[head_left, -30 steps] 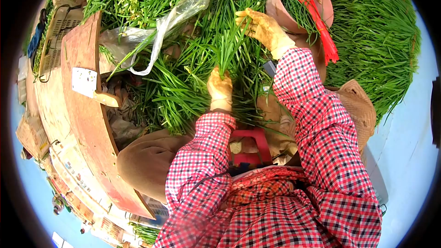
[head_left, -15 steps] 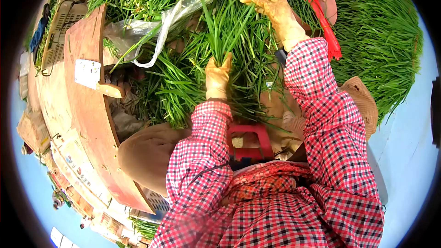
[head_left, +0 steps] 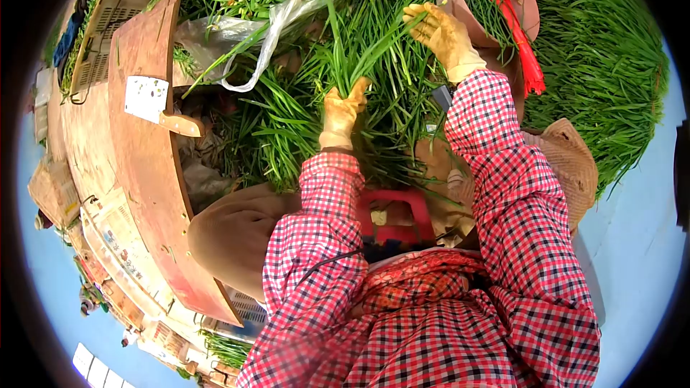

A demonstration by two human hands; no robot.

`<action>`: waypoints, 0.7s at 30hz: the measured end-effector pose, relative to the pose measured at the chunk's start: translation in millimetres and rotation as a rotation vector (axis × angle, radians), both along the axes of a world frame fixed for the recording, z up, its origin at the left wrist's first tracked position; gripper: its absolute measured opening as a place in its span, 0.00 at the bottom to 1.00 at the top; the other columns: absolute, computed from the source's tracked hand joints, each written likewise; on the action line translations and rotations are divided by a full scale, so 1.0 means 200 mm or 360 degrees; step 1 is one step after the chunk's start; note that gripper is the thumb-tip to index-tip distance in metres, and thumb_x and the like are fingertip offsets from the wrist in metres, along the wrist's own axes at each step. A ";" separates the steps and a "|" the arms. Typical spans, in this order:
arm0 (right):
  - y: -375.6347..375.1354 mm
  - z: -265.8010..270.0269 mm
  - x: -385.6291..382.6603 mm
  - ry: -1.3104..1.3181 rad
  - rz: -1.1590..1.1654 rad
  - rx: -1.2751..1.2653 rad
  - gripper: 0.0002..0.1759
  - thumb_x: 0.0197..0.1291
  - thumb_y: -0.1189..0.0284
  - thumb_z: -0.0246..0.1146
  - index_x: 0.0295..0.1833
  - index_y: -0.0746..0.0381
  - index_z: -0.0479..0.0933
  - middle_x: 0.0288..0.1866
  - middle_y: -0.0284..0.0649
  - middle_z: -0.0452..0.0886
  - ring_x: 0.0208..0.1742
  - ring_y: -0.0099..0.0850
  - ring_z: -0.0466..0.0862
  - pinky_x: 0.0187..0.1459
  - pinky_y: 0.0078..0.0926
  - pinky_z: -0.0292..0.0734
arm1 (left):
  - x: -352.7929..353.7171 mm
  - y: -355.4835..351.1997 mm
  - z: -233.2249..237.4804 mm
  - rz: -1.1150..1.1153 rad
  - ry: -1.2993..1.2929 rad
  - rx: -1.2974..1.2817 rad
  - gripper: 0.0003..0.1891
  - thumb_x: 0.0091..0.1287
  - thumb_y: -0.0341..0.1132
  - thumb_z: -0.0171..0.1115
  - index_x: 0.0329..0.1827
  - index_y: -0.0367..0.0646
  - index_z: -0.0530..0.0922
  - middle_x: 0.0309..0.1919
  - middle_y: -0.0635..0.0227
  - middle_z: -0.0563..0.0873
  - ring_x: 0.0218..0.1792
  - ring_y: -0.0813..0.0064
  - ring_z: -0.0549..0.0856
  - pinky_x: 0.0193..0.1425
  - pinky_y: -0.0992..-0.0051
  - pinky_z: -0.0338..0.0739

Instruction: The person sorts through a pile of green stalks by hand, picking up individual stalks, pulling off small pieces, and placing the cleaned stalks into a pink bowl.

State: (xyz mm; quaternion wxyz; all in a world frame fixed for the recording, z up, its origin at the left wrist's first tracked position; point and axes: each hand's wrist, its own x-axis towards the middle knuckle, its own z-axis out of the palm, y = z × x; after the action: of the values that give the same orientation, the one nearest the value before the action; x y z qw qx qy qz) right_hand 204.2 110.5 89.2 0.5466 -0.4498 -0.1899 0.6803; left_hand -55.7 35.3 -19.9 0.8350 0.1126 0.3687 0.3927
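My left hand (head_left: 343,111), in a yellowed glove, is closed around the lower part of a bunch of garlic chives (head_left: 343,54). The leaves fan upward from the fist. My right hand (head_left: 444,34), gloved the same way, is up to the right with its fingers stretched out, close to the tips of some long leaves. Loose chives (head_left: 277,126) lie heaped below and around both hands. Just beyond my right hand stands a pink bucket (head_left: 527,3) holding some chives, with a bundle of red ties (head_left: 514,36) hanging over its rim.
A cleaver (head_left: 154,104) with a wooden handle lies on the wooden board (head_left: 144,194) at left. A clear plastic bag (head_left: 269,36) is draped over the greens. A large stack of chives (head_left: 596,65) fills the right. A red stool (head_left: 424,219) shows near my lap.
My right hand has come slightly down and its fingers have spread. The bunch in my left hand leans more to the right at its tips. The whole view has shifted slightly.
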 end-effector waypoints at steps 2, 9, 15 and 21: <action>0.03 0.03 0.00 -0.0060 0.0029 0.0079 0.17 0.63 0.60 0.56 0.46 0.62 0.76 0.49 0.42 0.81 0.50 0.35 0.80 0.51 0.31 0.72 | 0.07 0.01 0.22 -0.0026 0.0491 0.0340 0.13 0.61 0.33 0.64 0.45 0.34 0.79 0.29 0.68 0.82 0.26 0.75 0.79 0.30 0.79 0.73; 0.13 0.17 -0.02 -0.0362 0.0151 0.0319 0.19 0.65 0.60 0.53 0.50 0.64 0.76 0.50 0.43 0.80 0.51 0.33 0.80 0.53 0.27 0.73 | 0.09 0.07 0.40 -0.0082 0.0426 0.0385 0.17 0.64 0.39 0.61 0.48 0.33 0.79 0.32 0.66 0.84 0.29 0.76 0.83 0.36 0.78 0.79; 0.13 0.22 -0.01 -0.0454 0.0086 0.0283 0.18 0.65 0.61 0.53 0.49 0.64 0.76 0.50 0.44 0.80 0.51 0.34 0.81 0.54 0.29 0.72 | 0.05 0.06 0.19 -0.0005 0.0114 0.0279 0.25 0.71 0.44 0.40 0.53 0.26 0.71 0.45 0.42 0.80 0.39 0.49 0.82 0.40 0.69 0.82; 0.13 0.20 0.02 -0.0377 0.0098 0.0285 0.19 0.64 0.60 0.54 0.49 0.64 0.77 0.49 0.44 0.81 0.51 0.33 0.81 0.53 0.28 0.72 | 0.02 0.07 0.09 -0.0152 0.0159 0.0373 0.30 0.71 0.48 0.36 0.60 0.26 0.66 0.49 0.38 0.77 0.40 0.48 0.78 0.41 0.72 0.78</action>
State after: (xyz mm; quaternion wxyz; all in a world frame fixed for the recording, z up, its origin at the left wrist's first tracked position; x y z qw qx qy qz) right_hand 208.8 136.3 129.7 0.5373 -0.4704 -0.3265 0.6193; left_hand -51.0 48.6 -2.8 0.8143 0.2464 0.3557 0.3868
